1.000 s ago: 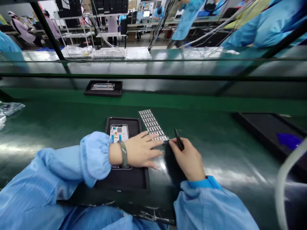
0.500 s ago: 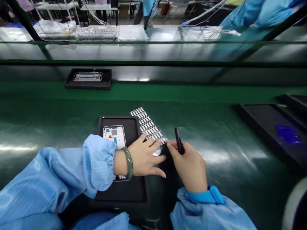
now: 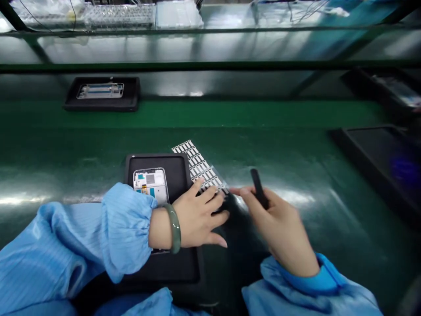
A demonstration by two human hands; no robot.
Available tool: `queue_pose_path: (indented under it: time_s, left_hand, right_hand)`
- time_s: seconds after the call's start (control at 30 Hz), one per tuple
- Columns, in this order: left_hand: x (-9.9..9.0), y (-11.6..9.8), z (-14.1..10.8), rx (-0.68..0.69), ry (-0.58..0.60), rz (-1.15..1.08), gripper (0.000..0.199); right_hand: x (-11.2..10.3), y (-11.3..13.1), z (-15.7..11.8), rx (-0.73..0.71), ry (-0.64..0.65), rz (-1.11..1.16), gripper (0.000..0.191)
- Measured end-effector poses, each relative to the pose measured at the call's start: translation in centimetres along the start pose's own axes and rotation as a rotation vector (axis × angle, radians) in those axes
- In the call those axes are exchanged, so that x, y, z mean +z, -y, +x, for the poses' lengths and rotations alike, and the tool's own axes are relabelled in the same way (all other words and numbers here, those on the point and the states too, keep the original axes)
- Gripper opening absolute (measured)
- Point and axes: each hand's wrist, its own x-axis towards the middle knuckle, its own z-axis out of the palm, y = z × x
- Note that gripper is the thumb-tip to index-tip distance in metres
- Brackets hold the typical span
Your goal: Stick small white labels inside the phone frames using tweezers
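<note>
My left hand [image 3: 200,215], fingers spread, reaches across the black tray [image 3: 179,272] and rests its fingertips at the lower end of a sheet of small white stickers [image 3: 196,160]. In that tray lies an opened phone body [image 3: 159,192], partly hidden under my left wrist and sleeve. My right hand [image 3: 284,226] is closed around a slim black pen-like tool [image 3: 259,188], whose back end sticks up. Its thumb and index fingertips come together just right of the sheet's lower corner. Whether they pinch anything there is too blurred to tell.
At the back left, another black tray [image 3: 130,103] holds a phone frame [image 3: 100,91]. A dark tray [image 3: 368,149] lies on the right, with further dark trays [image 3: 365,81] behind it. Along the back runs a shelf rail [image 3: 210,66] with bubble-wrapped items [image 3: 120,16] above.
My right hand has moved right, away from the sheet's lower corner, with the black tool. My left hand stays in place on the sheet. The view has tilted downward.
</note>
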Motion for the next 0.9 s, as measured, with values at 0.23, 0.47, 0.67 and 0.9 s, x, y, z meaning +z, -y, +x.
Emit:
queue_pose_path:
  time_s: [0.23,0.47,0.67,0.9]
  left_hand:
    - [0.0,-0.3,0.0,-0.006,-0.002,-0.048,0.062]
    - [-0.5,-0.5,0.2,-0.005,0.049,-0.050,0.063]
    - [-0.6,-0.7,0.5,-0.006,0.075,-0.040,0.069]
    - [-0.7,-0.8,0.6,-0.015,0.094,-0.068,0.068]
  right_hand:
    - [1.3,-0.1,-2.3,0.025,-0.034,-0.212,0.035]
    - [1.2,0.0,-2.4,0.120,-0.076,-0.122,0.035]
    - [1.3,0.7,-2.4,0.161,-0.064,-0.196,0.037]
    - [1.1,0.9,-2.3,0.270,-0.049,0.014,0.034]
